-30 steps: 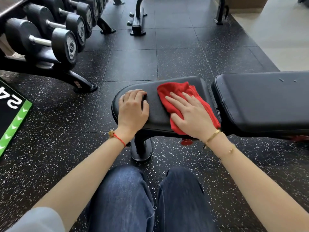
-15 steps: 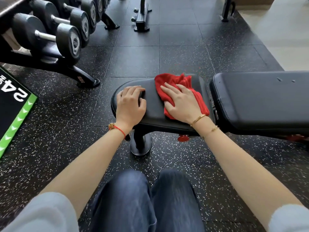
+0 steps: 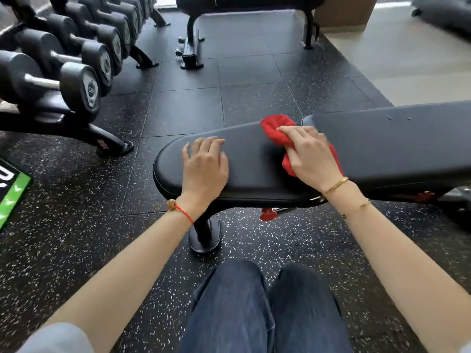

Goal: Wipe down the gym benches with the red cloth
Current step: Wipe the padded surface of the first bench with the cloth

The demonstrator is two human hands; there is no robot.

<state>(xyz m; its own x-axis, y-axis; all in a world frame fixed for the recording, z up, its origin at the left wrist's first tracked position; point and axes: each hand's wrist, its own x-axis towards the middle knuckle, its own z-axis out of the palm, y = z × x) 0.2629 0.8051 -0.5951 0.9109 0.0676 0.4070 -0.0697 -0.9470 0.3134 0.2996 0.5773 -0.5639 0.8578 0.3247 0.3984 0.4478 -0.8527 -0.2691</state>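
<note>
A black gym bench lies across the view, its seat pad (image 3: pixel 249 159) in the centre and its longer back pad (image 3: pixel 395 138) to the right. My left hand (image 3: pixel 206 169) rests palm down on the left part of the seat pad, fingers relaxed. My right hand (image 3: pixel 311 154) holds the red cloth (image 3: pixel 276 128), with its fingers curled over it. The cloth is bunched at the far right of the seat pad, by the gap between the two pads. Part of it is hidden under my palm.
A rack of black dumbbells (image 3: pixel 63 80) stands to the left on the speckled rubber floor. Another bench frame (image 3: pixel 193 42) is at the back. A green and black mat (image 3: pixel 12 194) lies at the left edge. My knees (image 3: pixel 254 307) are just before the bench foot (image 3: pixel 205 235).
My right hand has slid the cloth right and away across the seat pad, bunching it. My left hand stays on the pad's left part. The view has tilted up.
</note>
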